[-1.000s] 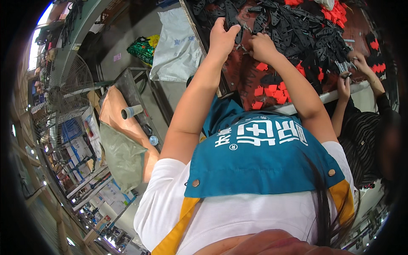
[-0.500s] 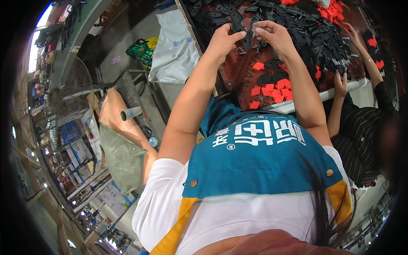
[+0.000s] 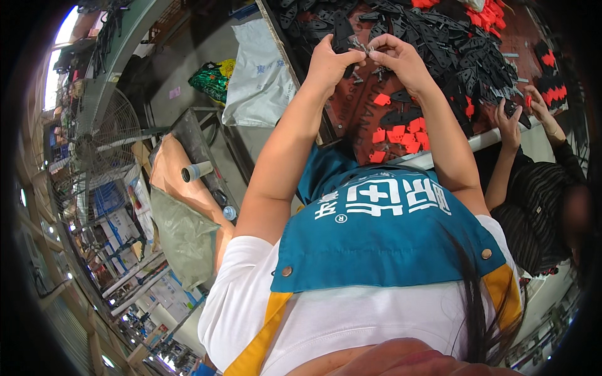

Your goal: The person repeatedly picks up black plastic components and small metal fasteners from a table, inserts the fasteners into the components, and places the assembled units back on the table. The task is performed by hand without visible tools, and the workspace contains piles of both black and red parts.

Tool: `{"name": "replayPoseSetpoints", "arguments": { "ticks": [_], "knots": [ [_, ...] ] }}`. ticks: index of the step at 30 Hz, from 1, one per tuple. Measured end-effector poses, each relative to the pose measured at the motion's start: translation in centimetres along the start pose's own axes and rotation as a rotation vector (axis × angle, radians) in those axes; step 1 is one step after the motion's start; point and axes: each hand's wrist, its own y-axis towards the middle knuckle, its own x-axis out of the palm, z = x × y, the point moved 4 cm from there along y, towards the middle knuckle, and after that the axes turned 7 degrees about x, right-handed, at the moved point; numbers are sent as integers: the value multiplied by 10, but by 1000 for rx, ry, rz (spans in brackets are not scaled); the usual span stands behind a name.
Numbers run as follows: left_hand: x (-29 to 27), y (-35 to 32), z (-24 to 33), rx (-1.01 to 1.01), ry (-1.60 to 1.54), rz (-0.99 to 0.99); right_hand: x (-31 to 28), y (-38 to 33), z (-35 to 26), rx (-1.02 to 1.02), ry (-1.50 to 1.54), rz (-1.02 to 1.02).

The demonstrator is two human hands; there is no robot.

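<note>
— Moved: right hand (image 3: 404,64), closer to left hand (image 3: 325,66). Grips?
— Right pinches small metal screws (image 3: 369,51); left, a black plate (image 3: 342,31); all at the near-left edge of the black heap (image 3: 433,47).
— Hazard?
— Screws could slip from a loose pinch, scattering toward red tags (image 3: 397,134), nearside of heap.

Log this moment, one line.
left grip: holding black part | right grip: at small metal pieces | nearby: red pieces, black pile

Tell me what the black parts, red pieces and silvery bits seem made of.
Black parts: probably matte plastic, given their dull, even surface. Red pieces: likely opaque plastic, flat and uniformly coloured. Silvery bits: perhaps shiny metal, judging by bright glints, though too small to be sure.
</note>
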Motion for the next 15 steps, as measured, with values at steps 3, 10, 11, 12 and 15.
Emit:
{"name": "replayPoseSetpoints", "arguments": {
  "ticks": [3, 10, 11, 12, 15],
  "knots": [
    [-1, 0, 0, -25, -46, -23, -4, -3, -5, -94, -225, -47],
    [-6, 2, 1, -43, -206, 30, -14, -2, -6, -240, 45, 195],
    [-3, 1, 4, 20, -149, 21, -15, 1, 4, -113, 366, 184],
    [-1, 1, 6, 83, -91, 12, -14, 3, 9, -35, 417, 121],
    [-2, -1, 6, 282, 412, 114, -5, 2, 15, 149, 451, 0]
  ]
}}
